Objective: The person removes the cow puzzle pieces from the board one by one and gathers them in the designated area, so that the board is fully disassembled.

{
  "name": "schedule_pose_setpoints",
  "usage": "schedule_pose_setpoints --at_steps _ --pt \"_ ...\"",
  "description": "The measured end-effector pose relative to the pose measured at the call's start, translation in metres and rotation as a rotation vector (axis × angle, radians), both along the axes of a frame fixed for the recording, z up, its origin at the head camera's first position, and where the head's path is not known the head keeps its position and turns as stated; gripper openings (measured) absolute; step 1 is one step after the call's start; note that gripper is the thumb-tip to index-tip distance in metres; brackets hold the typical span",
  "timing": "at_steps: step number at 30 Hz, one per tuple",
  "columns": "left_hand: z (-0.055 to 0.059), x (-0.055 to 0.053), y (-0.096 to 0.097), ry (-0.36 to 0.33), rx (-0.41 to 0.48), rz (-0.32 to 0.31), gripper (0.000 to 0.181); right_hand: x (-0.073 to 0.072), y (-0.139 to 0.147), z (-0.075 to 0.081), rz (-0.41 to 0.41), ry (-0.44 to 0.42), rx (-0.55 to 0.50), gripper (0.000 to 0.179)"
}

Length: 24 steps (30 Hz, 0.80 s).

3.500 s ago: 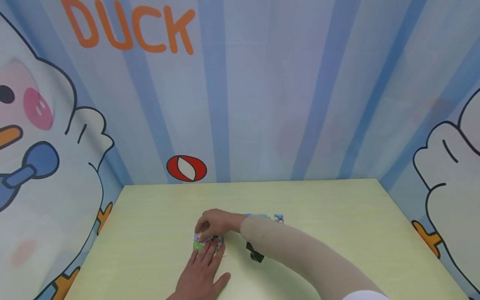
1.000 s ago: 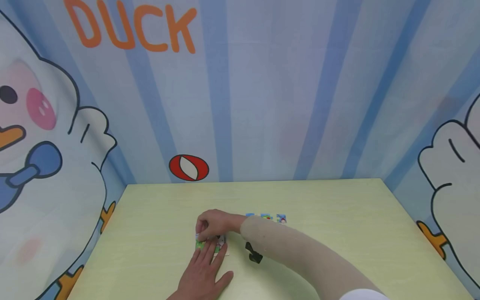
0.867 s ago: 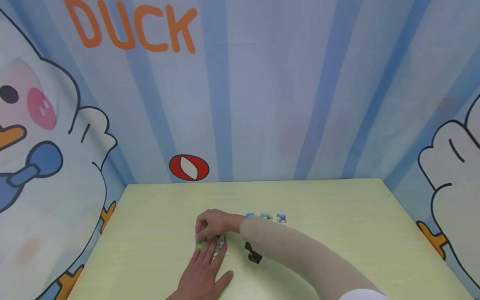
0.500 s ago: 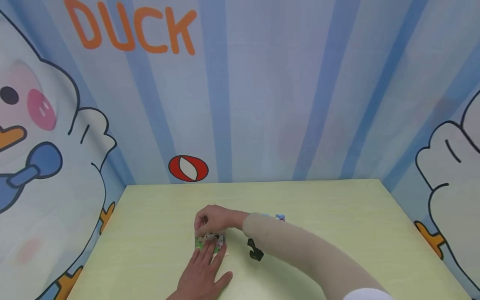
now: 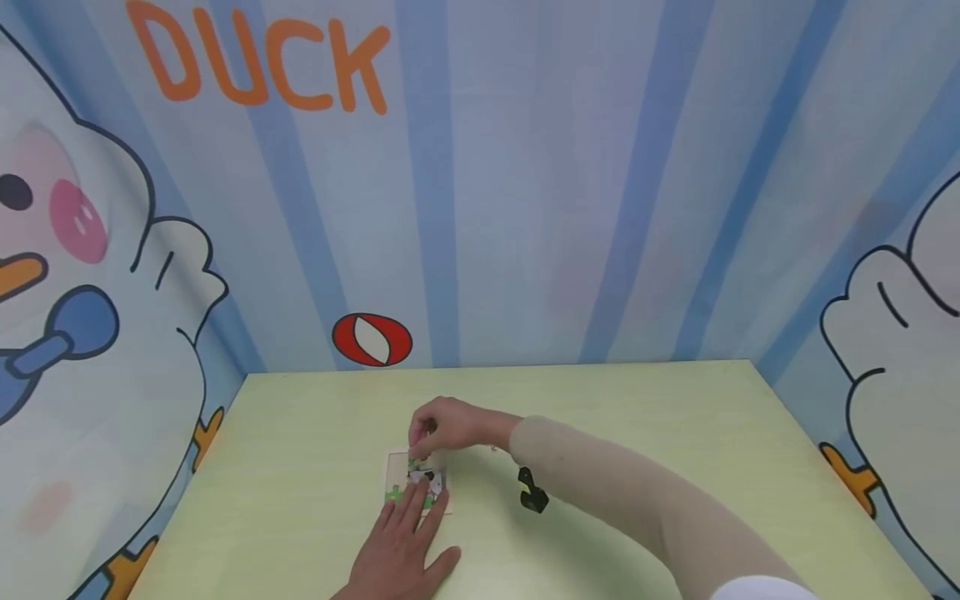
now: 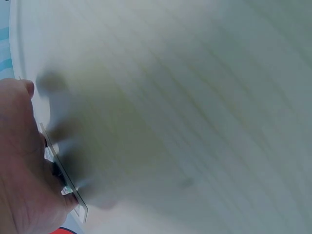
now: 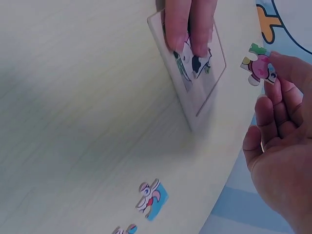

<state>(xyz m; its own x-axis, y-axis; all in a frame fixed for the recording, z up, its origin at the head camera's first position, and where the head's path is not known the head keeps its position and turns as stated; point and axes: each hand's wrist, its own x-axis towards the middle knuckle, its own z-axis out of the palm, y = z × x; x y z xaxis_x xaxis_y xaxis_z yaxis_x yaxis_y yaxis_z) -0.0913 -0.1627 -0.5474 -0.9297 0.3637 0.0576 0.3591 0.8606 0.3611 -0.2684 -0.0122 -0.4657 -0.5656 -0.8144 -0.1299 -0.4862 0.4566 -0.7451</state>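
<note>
My left hand (image 5: 401, 546) lies with straight fingers on a small puzzle board (image 5: 397, 468) that has a pale raised frame. Under those fingertips are fitted picture pieces (image 7: 197, 66) in white, black and green. The board's left part shows a bare tan base in the head view. Between thumb and finger, my right hand (image 5: 448, 423) pinches a jigsaw piece (image 7: 261, 66) with pink, green and white print, held up off the board. In the left wrist view the board (image 6: 68, 178) appears edge-on beneath the left hand's fingers.
Loose jigsaw pieces lie on the pale wooden table (image 5: 637, 400); one shows a white figure on blue (image 7: 152, 200), another is cut off at the frame's lower edge (image 7: 125, 229). The right sleeve (image 5: 622, 483) hides them in the head view. A printed curtain (image 5: 517, 183) stands behind.
My right hand has moved up and to the right from the board's left part with the jigsaw piece, baring the base there. My left hand has stayed on the board.
</note>
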Motion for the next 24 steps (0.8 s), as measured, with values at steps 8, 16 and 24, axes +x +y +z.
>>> schedule_pose_setpoints --at_steps 8,16,24 --pt "-0.003 0.001 -0.002 0.047 0.025 -0.012 0.074 -0.003 0.015 0.004 -0.021 -0.015 -0.016 0.006" --pt "-0.004 0.001 -0.001 0.041 0.018 0.003 0.073 -0.006 0.03 0.005 -0.036 -0.02 -0.007 0.006" --pt "-0.004 0.002 -0.001 0.058 -0.003 0.003 0.074 -0.009 0.046 0.005 -0.05 -0.034 -0.009 0.005"
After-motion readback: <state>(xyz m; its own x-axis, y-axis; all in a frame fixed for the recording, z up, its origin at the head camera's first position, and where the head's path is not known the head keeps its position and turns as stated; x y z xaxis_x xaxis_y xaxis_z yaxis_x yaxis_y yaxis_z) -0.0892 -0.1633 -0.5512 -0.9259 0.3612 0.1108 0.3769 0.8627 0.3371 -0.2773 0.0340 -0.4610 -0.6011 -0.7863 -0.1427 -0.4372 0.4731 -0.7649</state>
